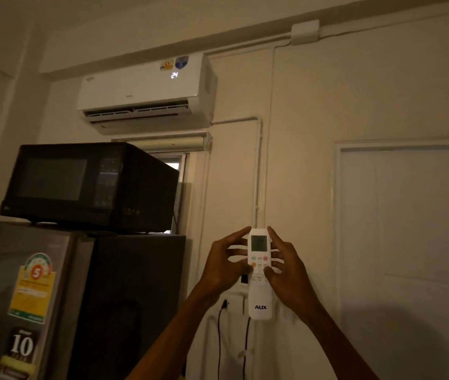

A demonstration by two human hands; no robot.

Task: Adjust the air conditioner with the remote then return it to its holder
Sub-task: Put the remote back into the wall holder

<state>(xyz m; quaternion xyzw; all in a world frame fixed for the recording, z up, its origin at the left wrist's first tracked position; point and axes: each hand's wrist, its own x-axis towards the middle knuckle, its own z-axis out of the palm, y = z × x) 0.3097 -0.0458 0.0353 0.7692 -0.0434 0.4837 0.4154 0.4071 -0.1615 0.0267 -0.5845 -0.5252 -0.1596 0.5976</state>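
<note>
Both hands are closing around the white remote (259, 272), which is standing upright in front of the wall (313, 160), screen end up and the AUX lettering near its lower end. The left hand (227, 263) is gripping it from the left side, fingers spreading along the upper edge beside the small display and the thumb pressing onto the coloured buttons below it. The right hand (286, 270) is clamping the opposite side, its fingers reaching up past the top corner and its thumb lying on the round keypad in the middle. Whether the remote is sitting in a holder on the wall or only being held against it cannot be told, since the remote and the hands are covering that spot. Just behind and below the remote, a white outlet box (235, 301) is showing on the wall, with a black cable (219, 338) hanging down from it. Up and to the left, the air conditioner (146, 91) is hanging high on the wall with its flap open and 24 glowing on its front. Left of the hands, a black microwave (86, 185) is sitting on top of a dark refrigerator (124, 297), which is carrying a yellow energy label (33, 289) on its door. A white door (415, 242) is filling the right side.
</note>
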